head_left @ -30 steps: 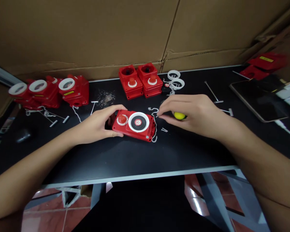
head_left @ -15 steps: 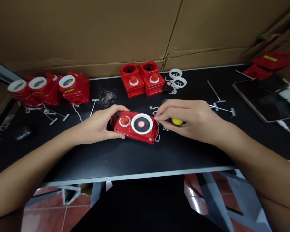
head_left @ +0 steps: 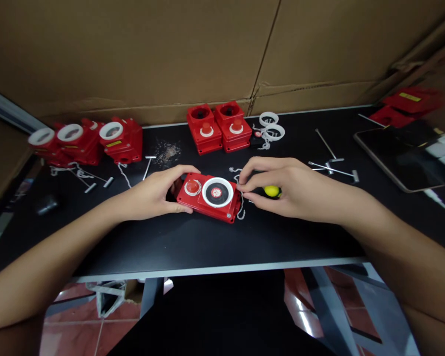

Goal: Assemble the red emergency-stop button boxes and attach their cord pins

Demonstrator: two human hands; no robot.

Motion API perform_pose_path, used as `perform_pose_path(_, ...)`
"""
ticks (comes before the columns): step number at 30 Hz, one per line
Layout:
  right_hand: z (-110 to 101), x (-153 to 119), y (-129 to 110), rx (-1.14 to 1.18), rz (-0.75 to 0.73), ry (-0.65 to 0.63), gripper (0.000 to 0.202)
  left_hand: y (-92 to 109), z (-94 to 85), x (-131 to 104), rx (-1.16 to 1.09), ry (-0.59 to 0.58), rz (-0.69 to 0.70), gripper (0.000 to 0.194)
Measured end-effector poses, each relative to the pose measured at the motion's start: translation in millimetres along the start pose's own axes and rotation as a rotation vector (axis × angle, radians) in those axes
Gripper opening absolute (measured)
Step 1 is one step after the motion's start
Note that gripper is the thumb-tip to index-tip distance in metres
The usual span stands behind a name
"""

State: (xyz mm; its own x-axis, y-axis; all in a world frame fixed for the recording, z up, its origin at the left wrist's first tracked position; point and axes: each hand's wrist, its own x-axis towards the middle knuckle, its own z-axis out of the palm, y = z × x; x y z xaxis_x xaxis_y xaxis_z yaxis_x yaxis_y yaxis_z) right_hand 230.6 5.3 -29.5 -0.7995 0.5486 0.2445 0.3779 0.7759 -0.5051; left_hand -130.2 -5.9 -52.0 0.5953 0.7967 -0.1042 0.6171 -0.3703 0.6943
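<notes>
A red switch box with a red button and a white-ringed dial lies flat on the black table. My left hand grips its left end. My right hand pinches something small at the box's right edge, where a white string hangs; what it pinches is too small to tell. A yellow-tipped tool sits under my right palm.
Two red boxes stand behind, with white rings beside them. Three more red units line the back left. Metal pins lie right, a tablet far right. Cardboard walls the back.
The view has shifted slightly. My right hand has moved left from beside the box onto its right edge. My left hand keeps its hold.
</notes>
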Motion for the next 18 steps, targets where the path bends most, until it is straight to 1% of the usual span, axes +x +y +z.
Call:
perform_pose_path(1,-5,1,-2,0.015,0.005,-0.018,0.022,0,-0.1,0,-0.002,0.003,0.009,0.085)
perform_pose_path(3,-16,4,-7,0.052,0.019,0.019,0.021,1,0.0,0,0.002,0.013,0.017,0.085)
perform_pose_path(4,-21,6,-11,0.083,0.028,0.07,0.024,1,0.3,0,0.006,0.016,0.015,0.085)
perform_pose_path(6,-33,15,-23,0.206,0.045,0.206,0.046,1,1.0,0,0.011,0.012,0.01,0.085)
perform_pose_path(8,-46,27,-42,0.42,0.011,0.352,0.064,1,2.0,0,0.011,0.01,0.018,0.083)
perform_pose_path(10,-59,42,-69,0.663,-0.021,0.487,0.072,0,2.8,-1,0.009,0.016,0.029,0.082)
perform_pose_path(11,-66,51,-84,0.737,0.076,0.552,0.084,0,3.1,-1,0.008,0.014,0.034,0.082)
perform_pose_path(12,-72,59,-97,0.785,0.169,0.594,0.091,0,3.2,-1,0.007,0.014,0.035,0.082)
perform_pose_path(13,-77,66,-109,0.816,0.218,0.641,0.094,0,3.4,-2,0.007,0.015,0.035,0.083)
perform_pose_path(15,-81,77,-123,0.893,0.237,0.615,0.094,0,3.3,-3,0.019,0.022,0.039,0.084)
perform_pose_path(16,-79,80,-123,0.922,0.243,0.599,0.093,0,3.1,-3,0.03,0.026,0.042,0.084)
perform_pose_path(18,-70,84,-113,0.969,0.283,0.544,0.082,1,2.5,-4,0.051,0.034,0.05,0.082)
